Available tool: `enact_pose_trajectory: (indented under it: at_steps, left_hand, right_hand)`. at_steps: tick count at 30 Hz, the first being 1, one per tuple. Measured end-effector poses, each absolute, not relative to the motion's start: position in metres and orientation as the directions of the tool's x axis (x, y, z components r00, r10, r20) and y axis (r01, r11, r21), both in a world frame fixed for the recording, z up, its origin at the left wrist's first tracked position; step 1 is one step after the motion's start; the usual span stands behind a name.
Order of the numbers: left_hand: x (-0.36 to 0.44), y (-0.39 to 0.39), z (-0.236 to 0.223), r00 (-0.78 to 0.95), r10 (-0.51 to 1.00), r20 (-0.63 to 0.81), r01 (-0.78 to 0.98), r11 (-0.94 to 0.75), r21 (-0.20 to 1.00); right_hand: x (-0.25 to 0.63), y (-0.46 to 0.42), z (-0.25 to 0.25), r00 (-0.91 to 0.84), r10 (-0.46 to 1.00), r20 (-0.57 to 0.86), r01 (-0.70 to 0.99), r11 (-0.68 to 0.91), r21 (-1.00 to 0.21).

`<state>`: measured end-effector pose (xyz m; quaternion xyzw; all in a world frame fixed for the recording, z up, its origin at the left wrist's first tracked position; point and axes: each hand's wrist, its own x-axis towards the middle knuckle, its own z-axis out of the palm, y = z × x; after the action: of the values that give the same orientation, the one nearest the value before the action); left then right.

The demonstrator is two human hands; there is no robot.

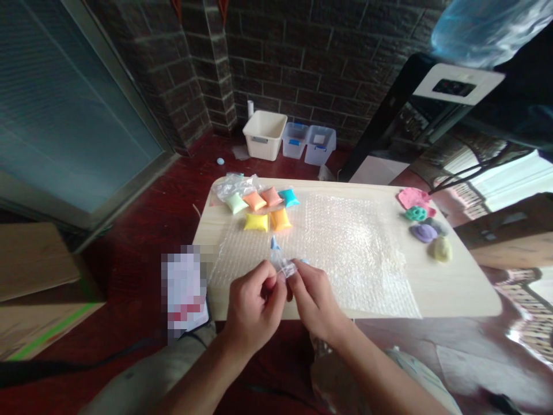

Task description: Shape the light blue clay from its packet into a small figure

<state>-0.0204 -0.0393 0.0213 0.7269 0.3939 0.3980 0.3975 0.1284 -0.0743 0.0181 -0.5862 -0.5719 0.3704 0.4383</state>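
Between my hands, over the near edge of the table, is a small clear plastic packet (pixel 279 262) with a bit of blue at its far tip. My left hand (pixel 254 300) pinches it from the left, fingers curled. From the right, my right hand (pixel 313 294) grips the same packet between thumb and fingers. A little blue shows just beyond the right fingers; what it belongs to is partly hidden. Just beyond lie a yellow packet (pixel 256 222) and an orange-yellow packet (pixel 280 219). Behind them rest pale green (pixel 236 203), orange (pixel 254 200), coral (pixel 271 197) and turquoise packets (pixel 289 197).
Bubble wrap (pixel 354 248) covers much of the table (pixel 466 282). Crumpled clear plastic (pixel 237 185) lies at the back left. Pink (pixel 413 199), green (pixel 415 214), purple (pixel 424 233) and pale yellow lumps (pixel 441 249) sit at the right. Bins (pixel 265 138) and a water dispenser (pixel 389 121) stand behind.
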Motion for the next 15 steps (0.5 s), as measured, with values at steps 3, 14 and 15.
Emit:
enact_pose_trajectory:
  at_steps: [3, 14, 15]
  left_hand:
    - [-0.021, -0.031, 0.018, 0.371, 0.926, 0.071, -0.006, -0.074, 0.997]
    - [-0.016, -0.008, 0.013, 0.480, 0.842, -0.245, -0.359, 0.444, 0.821]
    - [-0.017, -0.007, 0.012, 0.455, 0.857, -0.242, -0.331, 0.415, 0.848]
  right_hand:
    - [0.132, -0.071, 0.015, 0.075, 0.993, -0.096, -0.059, -0.092, -0.994]
    - [0.144, -0.064, 0.025, 0.041, 0.950, -0.311, -0.411, -0.267, -0.872]
    - [0.147, -0.063, 0.024, 0.088, 0.945, -0.314, -0.344, -0.267, -0.900]
